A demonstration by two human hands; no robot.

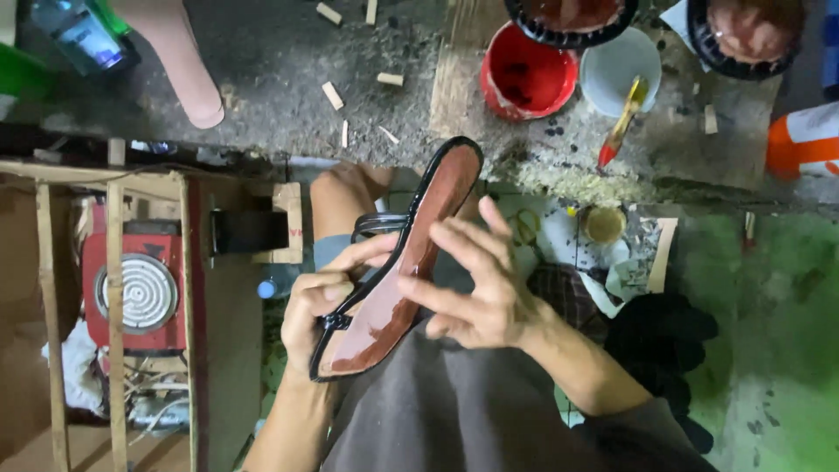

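A black sandal [411, 253] with a glossy reddish-brown sole face lies turned up over my lap, its toe pointing away from me. My left hand [319, 306] grips it by the edge and the black straps near the heel. My right hand [476, 284] has its fingers spread, with the fingertips pressing on the wet-looking brown surface about the middle of the sole.
On the grimy bench ahead stand a red tub [527, 77], a white cup [616, 70] with a yellow-handled brush [622, 122], and two black-rimmed bowls [743, 35]. A red electric hotplate [135, 293] sits left inside a wooden frame. Wood chips litter the bench.
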